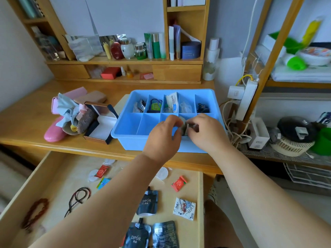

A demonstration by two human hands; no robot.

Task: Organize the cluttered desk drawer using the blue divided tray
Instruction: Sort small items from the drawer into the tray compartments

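Note:
The blue divided tray [125, 133] sits on the wooden desk, its back row holding small items such as a white tube [172, 102] and a blue hair tie [156, 102]. Over the tray's front right compartments, my left hand [163, 138] and my right hand [206, 131] both pinch a small grey packet [184, 127] between them. Below, the open drawer [53, 176] holds dark DPOR sachets [147, 203], red sachets [179, 183], bead bracelets [35, 211] and a white square packet [184, 208].
Left of the tray lie an open jewellery box [102, 126], a pink case [53, 135] and crumpled cloth. A shelf with cosmetic bottles [155, 45] stands behind. Cables and a power strip [248, 99] hang at the right beside a wire rack.

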